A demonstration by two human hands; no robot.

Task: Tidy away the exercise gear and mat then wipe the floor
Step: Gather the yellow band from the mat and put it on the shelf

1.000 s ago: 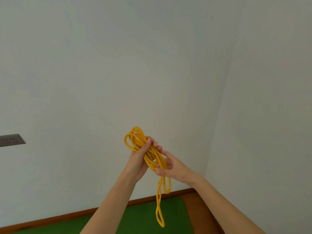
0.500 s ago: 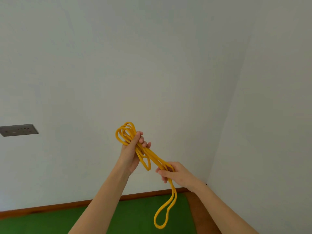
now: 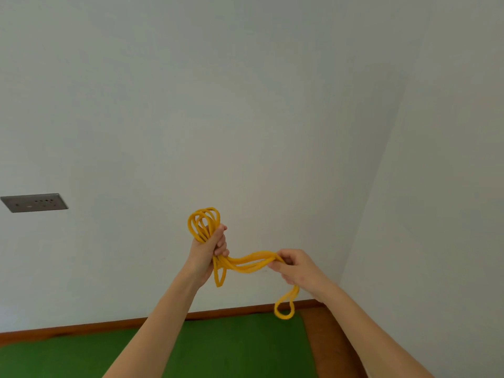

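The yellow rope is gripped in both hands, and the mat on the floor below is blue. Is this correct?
Not quite. The head view shows the mat is green, not blue. The rest holds: the left hand and right hand both grip the yellow rope.

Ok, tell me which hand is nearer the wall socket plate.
Left. The left hand is closer to the socket plate; the right hand is farther off toward the corner.

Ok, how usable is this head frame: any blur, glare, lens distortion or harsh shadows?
Head view: sharp, no motion blur on the left hand, right hand or yellow rope; lighting soft and even, no glare, only faint shading on the wall; wide-angle bend shows in the baseboard and the tilted wall plate.
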